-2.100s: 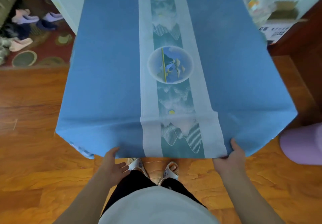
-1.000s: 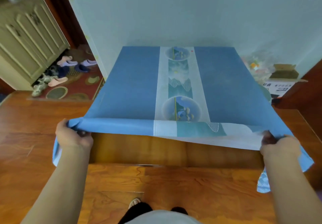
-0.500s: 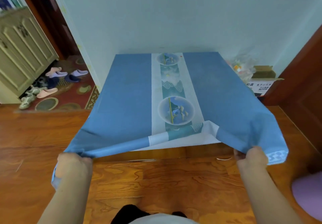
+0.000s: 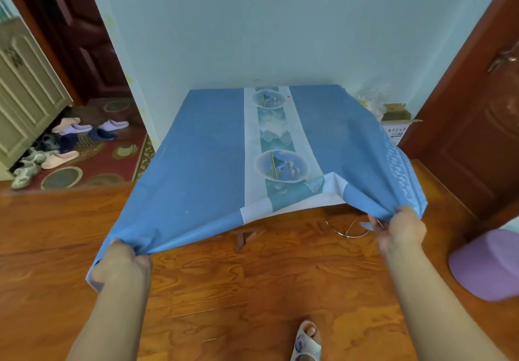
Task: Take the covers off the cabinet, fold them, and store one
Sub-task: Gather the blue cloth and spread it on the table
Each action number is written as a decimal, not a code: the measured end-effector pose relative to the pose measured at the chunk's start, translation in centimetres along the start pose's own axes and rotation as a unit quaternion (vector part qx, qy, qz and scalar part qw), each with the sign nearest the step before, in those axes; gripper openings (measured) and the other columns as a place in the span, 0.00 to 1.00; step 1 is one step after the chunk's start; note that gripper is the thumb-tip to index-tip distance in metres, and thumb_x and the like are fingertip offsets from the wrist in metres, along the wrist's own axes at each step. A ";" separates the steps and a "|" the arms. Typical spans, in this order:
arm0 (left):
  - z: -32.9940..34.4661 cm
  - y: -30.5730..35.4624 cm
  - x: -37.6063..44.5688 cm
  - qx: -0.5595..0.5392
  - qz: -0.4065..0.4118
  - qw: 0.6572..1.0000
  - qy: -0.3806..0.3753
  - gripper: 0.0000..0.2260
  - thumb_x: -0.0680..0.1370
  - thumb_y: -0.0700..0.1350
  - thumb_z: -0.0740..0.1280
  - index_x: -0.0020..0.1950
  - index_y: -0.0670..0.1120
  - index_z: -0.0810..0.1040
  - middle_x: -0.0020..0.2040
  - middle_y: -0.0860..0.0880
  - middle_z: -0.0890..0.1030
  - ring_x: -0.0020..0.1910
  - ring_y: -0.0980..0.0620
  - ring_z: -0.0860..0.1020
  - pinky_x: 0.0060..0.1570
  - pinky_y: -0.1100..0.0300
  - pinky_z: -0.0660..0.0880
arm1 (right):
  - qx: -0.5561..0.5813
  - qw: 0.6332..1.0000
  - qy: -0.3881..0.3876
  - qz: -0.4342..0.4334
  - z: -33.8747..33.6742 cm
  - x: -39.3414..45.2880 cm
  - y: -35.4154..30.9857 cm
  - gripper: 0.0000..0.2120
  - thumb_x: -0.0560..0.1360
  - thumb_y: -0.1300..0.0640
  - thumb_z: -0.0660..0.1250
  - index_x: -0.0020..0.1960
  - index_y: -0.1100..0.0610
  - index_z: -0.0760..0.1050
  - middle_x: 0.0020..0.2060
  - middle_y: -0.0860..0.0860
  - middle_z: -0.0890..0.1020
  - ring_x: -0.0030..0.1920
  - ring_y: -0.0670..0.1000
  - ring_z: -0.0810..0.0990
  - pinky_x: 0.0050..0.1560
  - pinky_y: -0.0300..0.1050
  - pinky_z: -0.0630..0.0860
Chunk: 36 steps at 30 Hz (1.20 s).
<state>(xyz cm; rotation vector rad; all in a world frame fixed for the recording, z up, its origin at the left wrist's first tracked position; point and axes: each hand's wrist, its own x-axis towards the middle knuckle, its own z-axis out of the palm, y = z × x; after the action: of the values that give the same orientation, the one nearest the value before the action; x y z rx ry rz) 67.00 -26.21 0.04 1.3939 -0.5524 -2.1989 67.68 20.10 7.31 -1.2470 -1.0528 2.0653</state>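
1. Compared with half a second ago, the near edge of the blue cover point(image 4: 202, 158) is drawn further toward the person and lower. The left corner now sits well out over the wooden floor point(image 4: 252, 290), and more of the cabinet's front is uncovered.
2. The view has also shifted: one sandalled foot point(image 4: 306, 341) now shows at the bottom edge, and the brown door point(image 4: 477, 136) on the right fills more of the picture.
3. The left hand point(image 4: 120, 262) has its fingers curled tight round the cover's near left corner, with cloth bunched in the fist.
4. The right hand point(image 4: 401, 231) pinches the near right corner, held higher than the left, so the near edge slopes down to the left.
5. The cover's far part lies flat on the cabinet top against the pale wall point(image 4: 266, 23). The near part hangs stretched between the two hands, its white underside showing at a fold near the centre strip.
6. The cabinet itself is almost wholly hidden under the cloth. A thin wire loop point(image 4: 348, 230) on the floor beside the right hand is hard to make out, and a purple object point(image 4: 488, 268) is cut off at the right edge.
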 end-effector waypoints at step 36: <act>-33.1 7.3 -24.6 0.144 0.021 0.984 -0.103 0.04 0.83 0.39 0.63 0.49 0.44 0.76 0.56 0.45 0.78 0.42 0.52 0.79 0.56 0.48 0.77 | -0.114 0.982 0.036 -0.146 -40.8 -20.4 -6.8 0.08 0.80 0.59 0.60 0.55 0.57 0.76 0.47 0.53 0.79 0.43 0.52 0.80 0.44 0.50 0.83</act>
<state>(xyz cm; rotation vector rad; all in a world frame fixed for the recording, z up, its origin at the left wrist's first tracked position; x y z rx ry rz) 107.56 -20.36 8.63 1.2831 -0.9998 -2.3118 113.49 23.50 11.66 -1.1826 -1.3796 1.7028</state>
